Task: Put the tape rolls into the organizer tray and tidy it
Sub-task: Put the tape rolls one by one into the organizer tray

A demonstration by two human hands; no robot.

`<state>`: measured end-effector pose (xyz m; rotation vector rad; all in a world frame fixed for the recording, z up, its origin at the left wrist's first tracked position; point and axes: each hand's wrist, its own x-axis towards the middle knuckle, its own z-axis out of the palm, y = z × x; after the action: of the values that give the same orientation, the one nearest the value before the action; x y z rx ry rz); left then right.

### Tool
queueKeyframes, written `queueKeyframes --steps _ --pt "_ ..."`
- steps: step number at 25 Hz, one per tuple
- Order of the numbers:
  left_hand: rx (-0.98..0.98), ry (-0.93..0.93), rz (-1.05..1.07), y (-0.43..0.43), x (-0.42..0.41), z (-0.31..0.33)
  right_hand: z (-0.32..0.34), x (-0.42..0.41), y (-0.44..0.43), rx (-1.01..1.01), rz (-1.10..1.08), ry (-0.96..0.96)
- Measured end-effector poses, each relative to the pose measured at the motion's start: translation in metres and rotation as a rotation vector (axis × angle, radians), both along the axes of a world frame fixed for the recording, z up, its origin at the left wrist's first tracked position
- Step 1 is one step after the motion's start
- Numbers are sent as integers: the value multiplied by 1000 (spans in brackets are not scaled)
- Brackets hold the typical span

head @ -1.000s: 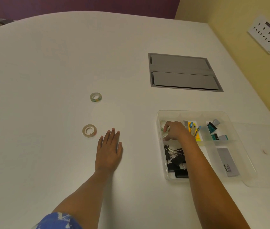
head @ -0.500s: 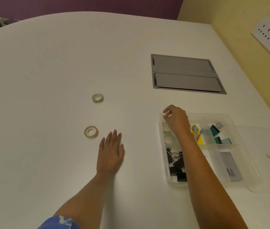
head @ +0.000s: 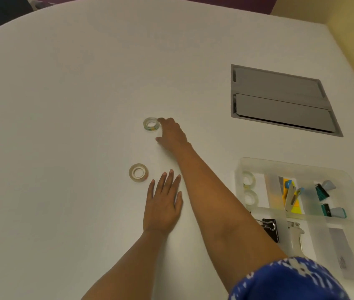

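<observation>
Office meeting room, large white conference table, flush cable hatch (grey, shut), stationery organizer tray

The left hand lies flat, palm down, its 5 fingers spread and pointing away. The right arm stretches forward across it, the right hand reaching out with fingers extended and thumb held apart, gripping nothing.

The table is white. The sleeve is blue with white marks. The tray is clear.
</observation>
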<state>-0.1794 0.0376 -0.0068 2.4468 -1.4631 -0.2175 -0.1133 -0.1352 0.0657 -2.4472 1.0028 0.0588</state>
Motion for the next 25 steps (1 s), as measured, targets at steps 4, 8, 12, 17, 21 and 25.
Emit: queueKeyframes --steps 4,8,12,17,21,25 --pt "-153 -103 -52 1 0 14 -8 31 4 -14 61 13" --pt "-323 -47 -20 6 2 20 -10 41 1 -125 144 87" --pt "-264 -23 52 0 0 21 -10 36 4 -216 107 53" --pt "48 -4 -26 2 3 2 -1 13 7 -152 20 -35" --pt "12 24 12 -1 2 -4 18 -17 12 -137 -67 -96" --pt "4 47 24 -1 2 -5 39 -68 15 -120 -149 -157"
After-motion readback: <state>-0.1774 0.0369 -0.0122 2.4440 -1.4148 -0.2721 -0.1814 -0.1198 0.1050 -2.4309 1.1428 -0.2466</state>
